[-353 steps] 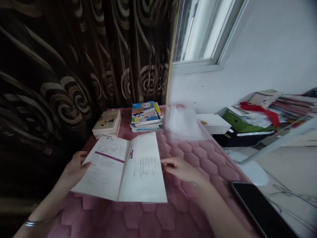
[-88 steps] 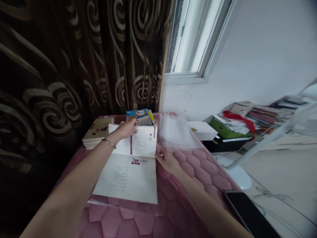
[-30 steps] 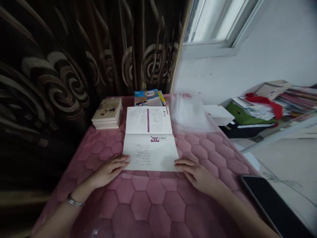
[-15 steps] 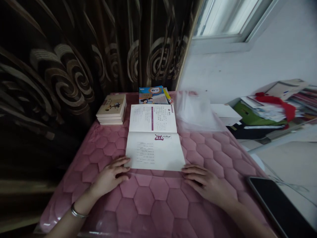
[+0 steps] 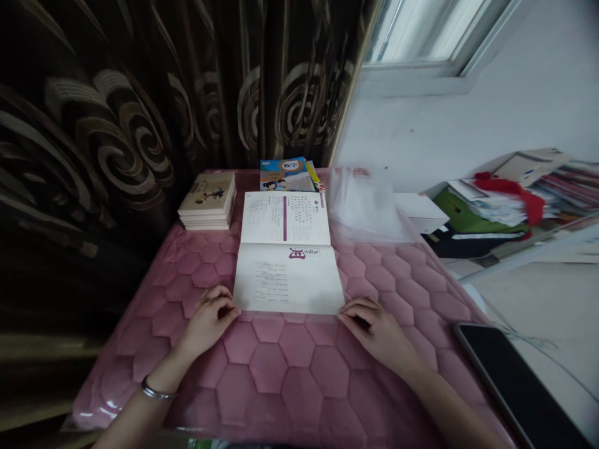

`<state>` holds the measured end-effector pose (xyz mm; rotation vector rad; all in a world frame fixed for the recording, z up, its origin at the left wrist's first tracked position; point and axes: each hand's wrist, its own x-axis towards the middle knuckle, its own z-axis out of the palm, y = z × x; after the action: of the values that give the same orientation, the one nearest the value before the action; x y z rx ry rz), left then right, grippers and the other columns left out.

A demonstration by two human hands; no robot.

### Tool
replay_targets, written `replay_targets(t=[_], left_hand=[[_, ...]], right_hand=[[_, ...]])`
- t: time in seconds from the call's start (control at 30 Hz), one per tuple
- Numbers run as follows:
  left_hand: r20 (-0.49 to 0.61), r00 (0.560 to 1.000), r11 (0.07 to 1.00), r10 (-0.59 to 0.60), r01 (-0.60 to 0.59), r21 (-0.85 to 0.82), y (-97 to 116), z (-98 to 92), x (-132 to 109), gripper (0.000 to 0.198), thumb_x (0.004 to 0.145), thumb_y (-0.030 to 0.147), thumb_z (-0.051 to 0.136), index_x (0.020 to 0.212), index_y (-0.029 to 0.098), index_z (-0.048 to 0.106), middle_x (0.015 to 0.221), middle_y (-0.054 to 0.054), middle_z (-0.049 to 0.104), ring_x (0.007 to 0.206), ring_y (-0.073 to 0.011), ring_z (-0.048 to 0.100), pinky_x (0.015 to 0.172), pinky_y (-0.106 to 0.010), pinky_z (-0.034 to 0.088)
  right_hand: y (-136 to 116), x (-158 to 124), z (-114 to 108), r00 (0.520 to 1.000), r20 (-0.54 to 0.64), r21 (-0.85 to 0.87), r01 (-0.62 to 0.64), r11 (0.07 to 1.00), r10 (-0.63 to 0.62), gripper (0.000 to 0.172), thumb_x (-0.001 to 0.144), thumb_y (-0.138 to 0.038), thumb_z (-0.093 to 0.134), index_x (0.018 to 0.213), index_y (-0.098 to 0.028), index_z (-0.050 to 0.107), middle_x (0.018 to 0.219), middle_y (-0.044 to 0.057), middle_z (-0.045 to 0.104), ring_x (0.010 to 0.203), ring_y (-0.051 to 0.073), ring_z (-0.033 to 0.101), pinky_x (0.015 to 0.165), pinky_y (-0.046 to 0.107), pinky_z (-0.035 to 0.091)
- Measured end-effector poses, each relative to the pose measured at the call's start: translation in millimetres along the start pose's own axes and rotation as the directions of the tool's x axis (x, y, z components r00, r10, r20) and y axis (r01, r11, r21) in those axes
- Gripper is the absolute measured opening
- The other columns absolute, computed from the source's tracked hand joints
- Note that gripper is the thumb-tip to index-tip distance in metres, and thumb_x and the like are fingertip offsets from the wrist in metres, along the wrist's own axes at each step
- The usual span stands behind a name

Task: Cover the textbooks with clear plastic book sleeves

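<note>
While a stack of tan-covered books point(image 5: 206, 199) sits left on the quilted worktop point(image 5: 290, 374), the left hand point(image 5: 208, 319) curls its fingers nearly closed at the near-left corner of the open Chinese-language book point(image 5: 290, 280), flat mid-worktop. The right hand point(image 5: 377, 330) mirrors it at the near-right corner; whether either grips paper, I cannot tell. Uneven pulling could skew the book or crease its page.
</note>
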<state>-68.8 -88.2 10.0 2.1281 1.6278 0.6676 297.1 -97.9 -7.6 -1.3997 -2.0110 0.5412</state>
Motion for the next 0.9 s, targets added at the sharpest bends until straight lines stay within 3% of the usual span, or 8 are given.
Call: replay_targets(t=[0.43, 0.9], left_hand=[[-0.056, 0.995, 0.987, -0.082, 0.089, 0.136, 1, 9.0, 1, 0.026, 0.083, 0.039, 0.055, 0.063, 0.022, 0.056, 0.078, -0.001, 0.056, 0.079, -0.0194, 0.058, 0.083, -0.039, 0.047], [-0.113, 0.983, 0.960, -0.144, 0.166, 0.226, 4, 18.1, -2, 0.025, 0.085, 0.036, 0.053, 0.063, 0.023, 0.052, 0.081, -0.003, 0.053, 0.080, -0.0215, 0.057, 0.079, -0.039, 0.047]], right_hand=[[-2, 1, 13, 0.989, -0.122, -0.131, -0.093, 0.987, 0.077, 0.028, 0.088, -0.034, 0.048, 0.062, -0.025, 0.051, 0.072, 0.005, 0.062, 0.074, 0.022, 0.060, 0.065, 0.034, 0.048], [-3, 2, 22, 0.983, -0.186, -0.308, -0.047, 0.950, -0.011, 0.027, 0.089, -0.025, 0.046, 0.062, -0.024, 0.051, 0.070, 0.004, 0.061, 0.071, 0.019, 0.055, 0.067, 0.030, 0.042]])
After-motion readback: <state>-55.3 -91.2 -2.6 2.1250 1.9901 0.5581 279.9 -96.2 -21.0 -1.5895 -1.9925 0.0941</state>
